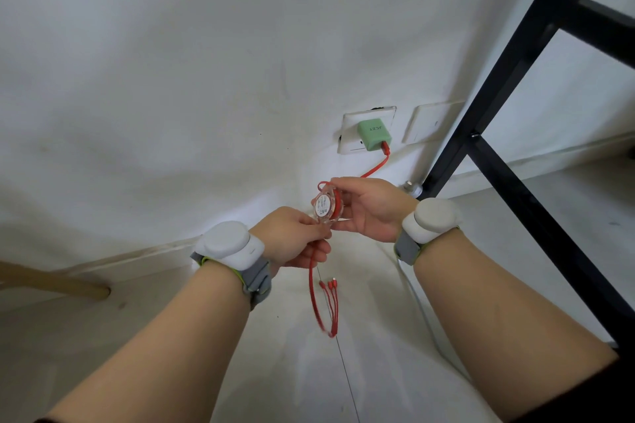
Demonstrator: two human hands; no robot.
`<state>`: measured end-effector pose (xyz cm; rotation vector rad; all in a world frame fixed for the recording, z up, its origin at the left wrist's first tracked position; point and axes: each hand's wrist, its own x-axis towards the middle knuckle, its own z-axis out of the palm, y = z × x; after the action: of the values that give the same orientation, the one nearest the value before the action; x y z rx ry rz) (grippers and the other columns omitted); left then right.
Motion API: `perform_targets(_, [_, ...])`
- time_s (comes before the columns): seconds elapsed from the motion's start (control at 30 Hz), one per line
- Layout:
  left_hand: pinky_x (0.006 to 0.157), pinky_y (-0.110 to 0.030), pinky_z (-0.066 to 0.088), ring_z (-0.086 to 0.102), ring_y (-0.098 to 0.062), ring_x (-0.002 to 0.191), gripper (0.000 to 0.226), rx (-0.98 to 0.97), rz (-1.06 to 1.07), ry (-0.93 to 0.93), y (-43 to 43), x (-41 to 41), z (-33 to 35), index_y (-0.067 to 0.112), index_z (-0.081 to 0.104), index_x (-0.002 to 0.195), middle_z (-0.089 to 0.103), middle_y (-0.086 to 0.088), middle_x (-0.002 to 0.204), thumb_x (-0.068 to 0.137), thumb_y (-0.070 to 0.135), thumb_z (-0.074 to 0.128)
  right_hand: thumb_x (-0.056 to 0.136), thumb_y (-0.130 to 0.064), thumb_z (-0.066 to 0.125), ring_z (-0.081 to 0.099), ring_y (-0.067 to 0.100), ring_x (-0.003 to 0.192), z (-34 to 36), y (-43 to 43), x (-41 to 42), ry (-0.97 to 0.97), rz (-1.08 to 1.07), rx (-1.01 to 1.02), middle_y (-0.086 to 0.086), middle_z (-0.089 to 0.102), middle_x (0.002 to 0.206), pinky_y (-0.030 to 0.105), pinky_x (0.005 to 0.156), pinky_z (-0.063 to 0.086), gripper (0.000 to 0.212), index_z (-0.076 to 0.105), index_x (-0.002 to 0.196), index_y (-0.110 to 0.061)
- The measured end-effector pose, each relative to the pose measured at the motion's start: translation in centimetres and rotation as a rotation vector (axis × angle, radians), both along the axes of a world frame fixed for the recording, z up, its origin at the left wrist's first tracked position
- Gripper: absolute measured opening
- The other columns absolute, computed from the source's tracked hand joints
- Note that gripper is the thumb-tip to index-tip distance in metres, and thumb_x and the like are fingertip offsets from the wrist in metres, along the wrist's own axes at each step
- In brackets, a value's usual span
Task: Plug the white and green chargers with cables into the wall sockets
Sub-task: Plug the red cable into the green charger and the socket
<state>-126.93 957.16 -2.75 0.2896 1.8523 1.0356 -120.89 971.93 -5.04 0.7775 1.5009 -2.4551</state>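
The green charger (pixel 374 133) sits plugged into the left wall socket (pixel 350 134). A red cable (pixel 376 166) runs from it down to a round clear cable reel (pixel 327 205). My right hand (pixel 369 208) holds the reel between thumb and fingers. My left hand (pixel 295 240) pinches the red cable just below the reel, and the cable's loop with three connector tips (pixel 328 285) dangles beneath. A white cable (pixel 421 306) lies on the floor under my right forearm. I see no white charger.
A second white wall plate (pixel 429 122) sits right of the socket. A black metal frame (pixel 498 161) stands at the right, its foot near the wall. A wooden leg (pixel 58 283) lies at the left on the pale floor.
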Motion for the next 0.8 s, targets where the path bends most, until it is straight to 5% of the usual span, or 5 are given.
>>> perform_targets(0.23, [0.063, -0.026, 0.055, 0.061, -0.015, 0.057, 0.018, 0.055, 0.028, -0.158, 1.3, 1.9, -0.2, 0.008, 0.063, 0.095, 0.064, -0.005, 0.069, 0.087, 0.025, 0.062, 0.092, -0.029, 0.055, 0.055, 0.015, 0.059, 0.7, 0.2, 0.7, -0.007, 0.032, 0.172, 0.003, 0.056, 0.07, 0.026, 0.061, 0.049, 0.022, 0.059, 0.078, -0.013])
perform_targets(0.37, [0.064, -0.031, 0.055, 0.063, -0.018, 0.058, 0.038, 0.056, 0.038, -0.22, 1.9, 3.0, -0.6, 0.01, 0.056, 0.097, 0.066, -0.008, 0.072, 0.088, 0.047, 0.054, 0.089, -0.035, 0.059, 0.058, 0.015, 0.065, 0.7, 0.4, 0.7, -0.096, 0.144, 0.551, 0.002, 0.059, 0.072, 0.026, 0.066, 0.05, 0.024, 0.06, 0.076, -0.015])
perform_targets(0.5, [0.057, -0.028, 0.054, 0.061, -0.018, 0.051, 0.041, 0.032, 0.058, -0.238, 2.1, 3.3, -0.7, 0.008, 0.055, 0.099, 0.069, -0.01, 0.069, 0.091, 0.047, 0.046, 0.088, -0.044, 0.056, 0.06, 0.013, 0.064, 0.7, 0.6, 0.8, -0.151, 0.234, 0.767, -0.002, 0.063, 0.069, 0.023, 0.059, 0.048, 0.032, 0.061, 0.07, -0.019])
perform_targets(0.7, [0.051, -0.024, 0.05, 0.056, -0.017, 0.047, 0.035, 0.017, 0.078, -0.249, 1.9, 3.1, -0.7, 0.011, 0.054, 0.091, 0.068, -0.009, 0.063, 0.094, 0.042, 0.039, 0.087, -0.044, 0.057, 0.054, 0.014, 0.06, -0.3, 0.9, 0.6, -0.192, 0.207, 0.684, 0.002, 0.061, 0.075, 0.025, 0.059, 0.045, 0.032, 0.069, 0.09, -0.015])
perform_targets(0.8, [0.05, -0.025, 0.049, 0.054, -0.015, 0.044, 0.032, 0.032, 0.076, -0.252, 1.8, 2.7, -1.0, 0.013, 0.055, 0.094, 0.067, -0.008, 0.063, 0.094, 0.041, 0.04, 0.091, -0.035, 0.055, 0.054, 0.015, 0.063, -0.5, 0.6, 0.2, -0.158, 0.065, 0.487, 0.002, 0.058, 0.074, 0.024, 0.062, 0.045, 0.023, 0.066, 0.086, -0.015])
